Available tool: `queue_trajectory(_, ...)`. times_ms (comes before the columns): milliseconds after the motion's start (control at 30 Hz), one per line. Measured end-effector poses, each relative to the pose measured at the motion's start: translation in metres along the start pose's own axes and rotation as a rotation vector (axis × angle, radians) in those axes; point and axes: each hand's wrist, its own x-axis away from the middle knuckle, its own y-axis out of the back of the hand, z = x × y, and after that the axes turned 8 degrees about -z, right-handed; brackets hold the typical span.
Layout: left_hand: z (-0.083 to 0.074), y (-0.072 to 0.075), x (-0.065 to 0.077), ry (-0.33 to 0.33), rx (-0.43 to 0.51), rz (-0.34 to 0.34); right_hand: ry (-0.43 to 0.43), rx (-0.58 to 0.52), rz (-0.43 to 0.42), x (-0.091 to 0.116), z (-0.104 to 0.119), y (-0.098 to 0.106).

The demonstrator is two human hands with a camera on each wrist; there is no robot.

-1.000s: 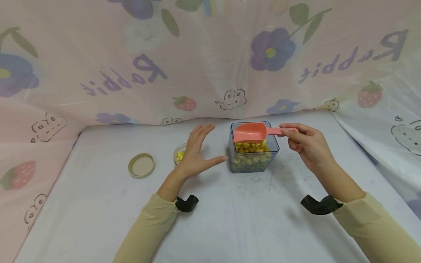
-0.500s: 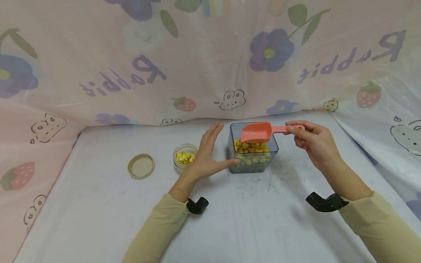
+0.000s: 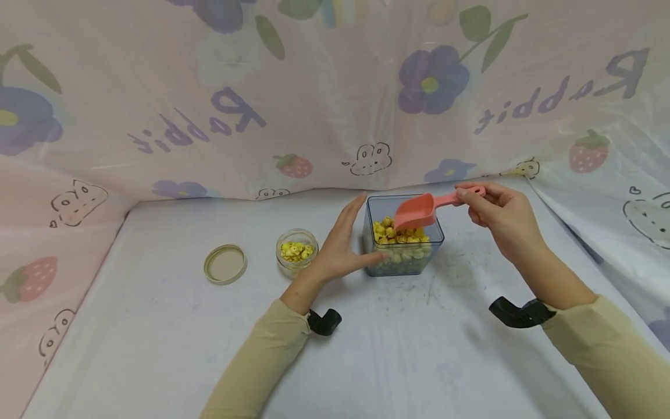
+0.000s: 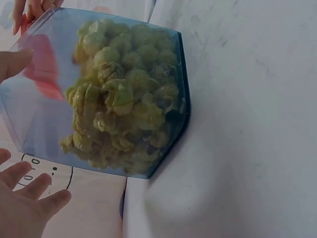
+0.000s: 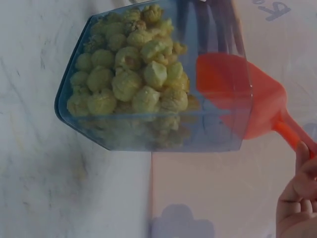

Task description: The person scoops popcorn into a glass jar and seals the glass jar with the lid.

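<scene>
A clear bluish square box (image 3: 374,265) holds yellow popcorn (image 4: 119,94), which fills its lower part. My right hand (image 3: 502,224) pinches the handle of a coral-pink scoop (image 3: 417,213). The scoop's blade tilts down into the box mouth, just over the popcorn; in the right wrist view it shows partly through the box wall. At the box's left side, my left hand (image 3: 337,250) is spread, with its thumb in front of the near wall and the fingers toward the far left corner. Whether it touches the box I cannot tell.
Left of the box, partly behind my left wrist, stands an uncovered glass jar (image 3: 281,267) with some yellow popcorn inside. Farther left a round beige lid (image 3: 225,265) lies on the white tabletop (image 3: 157,326). A printed curtain (image 3: 324,105) hangs behind and along the sides.
My left hand has moved right, from in front of the jar to the box, uncovering the jar. The scoop has shifted right, and its blade now tips down into the box.
</scene>
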Motion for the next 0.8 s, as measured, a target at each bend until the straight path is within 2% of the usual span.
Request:
queue_trajectory(167, -0.001, 0.001, -0.005, 0.028, 0.009, 0.045, 0.095, 0.189, -0.007, -0.002, 0.002, -0.004)
queue_trajectory(333, -0.002, 0.001, -0.009, 0.038, 0.041, 0.087, 0.224, 0.463, 0.016, -0.005, 0.001, -0.006)
queue_trajectory(500, 0.0, 0.001, -0.01, 0.09, 0.09, 0.095, 0.308, 0.541, 0.064, -0.009, 0.0, -0.007)
queue_trajectory(800, 0.003, 0.001, -0.011, 0.099, 0.148, 0.106, 0.371, 0.664, 0.091, -0.012, 0.004, -0.015)
